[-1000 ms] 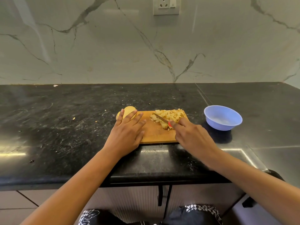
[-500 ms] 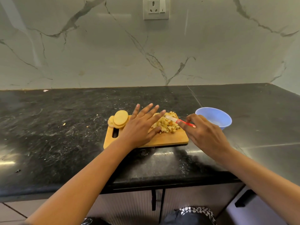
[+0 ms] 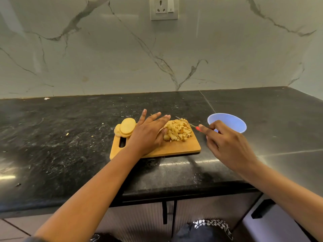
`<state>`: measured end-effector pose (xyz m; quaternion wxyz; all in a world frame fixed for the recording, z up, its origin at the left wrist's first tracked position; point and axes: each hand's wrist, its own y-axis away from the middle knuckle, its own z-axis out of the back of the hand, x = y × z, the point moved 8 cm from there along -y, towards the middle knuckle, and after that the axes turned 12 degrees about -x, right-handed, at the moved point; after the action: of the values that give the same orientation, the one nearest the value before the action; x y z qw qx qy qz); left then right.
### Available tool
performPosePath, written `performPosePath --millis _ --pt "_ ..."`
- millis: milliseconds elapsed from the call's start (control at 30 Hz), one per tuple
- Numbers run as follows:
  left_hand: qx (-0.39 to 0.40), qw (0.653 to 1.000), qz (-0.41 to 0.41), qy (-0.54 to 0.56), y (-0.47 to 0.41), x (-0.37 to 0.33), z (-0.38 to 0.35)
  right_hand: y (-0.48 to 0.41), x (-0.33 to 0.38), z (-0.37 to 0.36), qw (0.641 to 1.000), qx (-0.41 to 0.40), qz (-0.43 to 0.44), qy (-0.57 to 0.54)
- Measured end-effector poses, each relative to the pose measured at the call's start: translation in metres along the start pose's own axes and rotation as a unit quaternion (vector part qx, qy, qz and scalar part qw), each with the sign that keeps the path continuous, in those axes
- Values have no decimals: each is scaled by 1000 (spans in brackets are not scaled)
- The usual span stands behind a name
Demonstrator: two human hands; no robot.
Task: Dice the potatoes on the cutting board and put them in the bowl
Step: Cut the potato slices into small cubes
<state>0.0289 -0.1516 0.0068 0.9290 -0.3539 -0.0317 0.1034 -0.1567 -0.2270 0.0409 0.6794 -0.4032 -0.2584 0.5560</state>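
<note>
My left hand (image 3: pixel 148 135) flat beside diced potato (image 3: pixel 178 131) on cutting board (image 3: pixel 183 147); right hand (image 3: pixel 225 145) grips knife (image 3: pixel 188 124) at pile's far side. Trap pile between palm and blade, lift low toward bowl (image 3: pixel 230 122), right.

Black surface (image 3: pixel 70 137) flecked with grey-white specks; white wall (image 3: pixel 87 58) veined grey. Orange-tan cutting board (image 3: pixel 183 147), pale yellow potato slices (image 3: pixel 127 126) and diced potato (image 3: pixel 178 131), light blue bowl (image 3: pixel 230 122), red handle on the knife (image 3: pixel 197 128).

I am facing a glossy black stone table (image 3: pixel 52 137), grey cabinets (image 3: pixel 139 220) sitting beneath, a white veined marble wall (image 3: pixel 87 58) carrying a socket (image 3: pixel 164 8).
</note>
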Motion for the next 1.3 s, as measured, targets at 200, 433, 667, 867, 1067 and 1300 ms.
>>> performPosePath --millis 200,433,667,867,1067,1300 --pt "-72 996 51 8 20 21 27 9 43 -16 994 62 43 -84" --pt "-51 997 54 -32 37 27 34 4 44 -43 990 110 6 -94" --pt "-63 991 105 -51 39 36 39 -14 27 -50 975 117 -127 -138" --pt "-82 987 135 -18 40 42 41 -11 3 -58 922 159 -280 -216" --pt "-72 988 139 -2 45 42 41 -16 48 -45 988 108 -32 -101" --pt "-49 989 138 3 58 42 45 -14 57 -69 987 158 6 -14"
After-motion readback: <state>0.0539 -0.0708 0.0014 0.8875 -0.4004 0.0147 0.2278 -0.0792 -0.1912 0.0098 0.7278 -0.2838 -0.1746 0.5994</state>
